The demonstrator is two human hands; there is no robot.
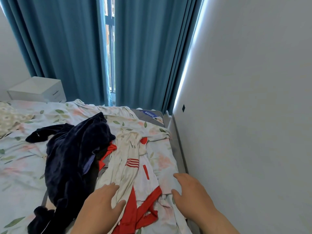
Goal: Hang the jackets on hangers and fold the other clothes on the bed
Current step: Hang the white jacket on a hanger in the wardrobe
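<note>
- White-and-red jacket [133,166] lies crumpled on the bed [20,166], toward the wall-side edge. Its long axis runs from just below my view away toward the curtains [67,48]. What I take for the collar is at the far end.
- Left hand [103,200] lies spread on the jacket's near left part, fingers straight, gripping nothing.
- Right hand [190,191] is likewise loose and empty, over the bed just beside the jacket's right edge. I cannot tell whether it touches the cloth.
- The jacket's near end sits between the two hands, the left one nearer. I judge the coming move is to gather it from both sides.
- Navy garment [70,157] overlaps its left side and could drag along when I lift.
</note>
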